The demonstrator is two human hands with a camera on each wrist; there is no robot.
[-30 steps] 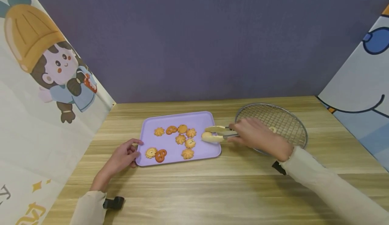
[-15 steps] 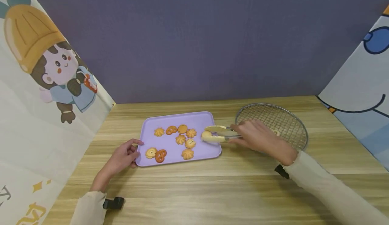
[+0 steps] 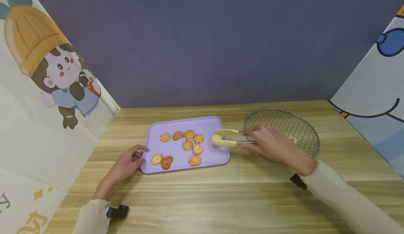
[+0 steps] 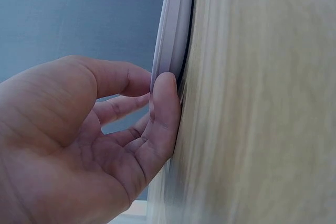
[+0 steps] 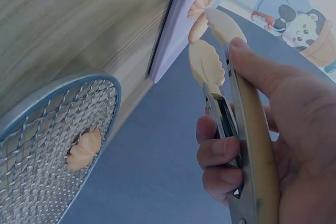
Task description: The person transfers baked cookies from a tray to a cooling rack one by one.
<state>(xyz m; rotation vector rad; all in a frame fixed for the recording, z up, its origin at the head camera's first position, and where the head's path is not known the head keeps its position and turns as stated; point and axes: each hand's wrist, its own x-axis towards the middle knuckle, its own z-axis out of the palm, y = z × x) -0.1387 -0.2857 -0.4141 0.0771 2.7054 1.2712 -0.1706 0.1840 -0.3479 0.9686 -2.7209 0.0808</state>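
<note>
My left hand (image 3: 127, 161) holds the left rim of a lilac tray (image 3: 176, 121); in the left wrist view the fingers (image 4: 167, 103) and thumb pinch that rim. My right hand (image 3: 271, 141) grips a pair of tongs (image 3: 247, 142) with pale yellow scalloped tips. Between the tips, at the right part of the tray, is a round cookie (image 3: 216, 138); the right wrist view shows this cookie (image 5: 198, 28) edge-on, partly covered by the tips. Several flower-shaped cookies (image 3: 195, 160) and two pretzels (image 3: 167, 162) lie on the tray.
A round wire mesh rack (image 3: 281, 116) lies to the right, partly behind my right hand. On it sits a scalloped cookie (image 5: 85, 149). The wooden table (image 3: 202, 199) ends at a dark wall (image 3: 217, 44), with printed panels on both sides.
My right hand and the tongs have shifted slightly to the right. The round cookie between the tips has moved a little right and farther back. My left hand stays on the rim.
</note>
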